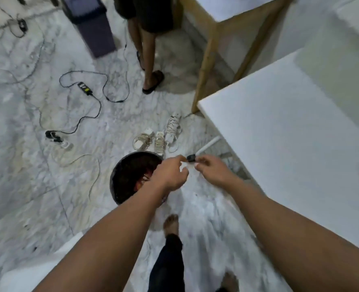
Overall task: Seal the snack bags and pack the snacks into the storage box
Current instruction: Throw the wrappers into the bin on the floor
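Holding both arms out in front of you, you have your left hand (171, 175) and right hand (213, 171) almost touching, just above the floor and beside the rim of a black bucket (112, 182). Between their fingertips sits a small black piece (190, 158). Your right hand's curled fingers pinch it. Your left hand's fingers are bent and reach up to it, but the blur hides whether they grip it or only touch it. Two hands on so small a thing suggests you are opening or adjusting it, and it may be a clip for closing a bag, though that is a guess.

No snack bags and no storage box appear anywhere in this view, so the packing itself looks not yet begun. Your head is turned away from the white table (290, 144) on your right, whose visible part carries nothing. You will likely need to face it to find the bags.

Coiled white cords (159, 141) lie on the floor just beyond your hands, and another person's leg (149, 60) stands farther off, so mind your step.
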`<state>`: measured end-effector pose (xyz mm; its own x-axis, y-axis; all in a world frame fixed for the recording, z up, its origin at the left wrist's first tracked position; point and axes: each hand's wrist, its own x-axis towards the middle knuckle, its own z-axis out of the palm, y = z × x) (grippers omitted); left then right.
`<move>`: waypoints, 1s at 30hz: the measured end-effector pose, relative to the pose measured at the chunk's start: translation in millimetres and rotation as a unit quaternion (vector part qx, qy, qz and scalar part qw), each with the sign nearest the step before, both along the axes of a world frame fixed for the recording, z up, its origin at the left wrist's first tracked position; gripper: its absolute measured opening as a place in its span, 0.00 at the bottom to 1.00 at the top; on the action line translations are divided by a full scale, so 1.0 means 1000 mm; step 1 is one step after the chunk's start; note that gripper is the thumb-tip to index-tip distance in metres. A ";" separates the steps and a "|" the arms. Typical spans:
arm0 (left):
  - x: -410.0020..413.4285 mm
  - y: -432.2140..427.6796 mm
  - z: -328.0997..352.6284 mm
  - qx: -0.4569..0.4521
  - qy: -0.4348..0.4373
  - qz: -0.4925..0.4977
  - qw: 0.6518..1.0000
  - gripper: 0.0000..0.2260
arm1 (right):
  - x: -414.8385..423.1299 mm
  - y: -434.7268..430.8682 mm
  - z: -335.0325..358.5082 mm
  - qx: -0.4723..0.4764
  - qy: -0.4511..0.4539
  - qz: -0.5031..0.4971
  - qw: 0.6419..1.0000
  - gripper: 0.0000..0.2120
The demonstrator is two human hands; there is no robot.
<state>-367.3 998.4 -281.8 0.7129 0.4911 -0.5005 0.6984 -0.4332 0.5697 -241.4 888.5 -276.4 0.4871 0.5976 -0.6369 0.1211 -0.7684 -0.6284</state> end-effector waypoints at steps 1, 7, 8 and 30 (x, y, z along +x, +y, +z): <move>0.018 -0.017 0.022 0.009 -0.014 -0.025 1.000 0.18 | 0.015 -0.027 0.027 0.011 -0.031 -0.017 0.999 0.12; 0.112 -0.168 0.116 0.067 -0.127 -0.139 0.980 0.19 | 0.079 -0.237 0.136 0.038 -0.151 -0.160 0.975 0.13; 0.125 -0.206 0.128 0.066 -0.142 -0.163 0.974 0.19 | 0.084 -0.282 0.151 0.040 -0.173 -0.186 0.966 0.12; 0.155 -0.842 0.055 0.076 -0.152 -0.636 0.752 0.29 | -0.048 -0.926 0.063 -0.194 -0.241 -0.636 0.707 0.23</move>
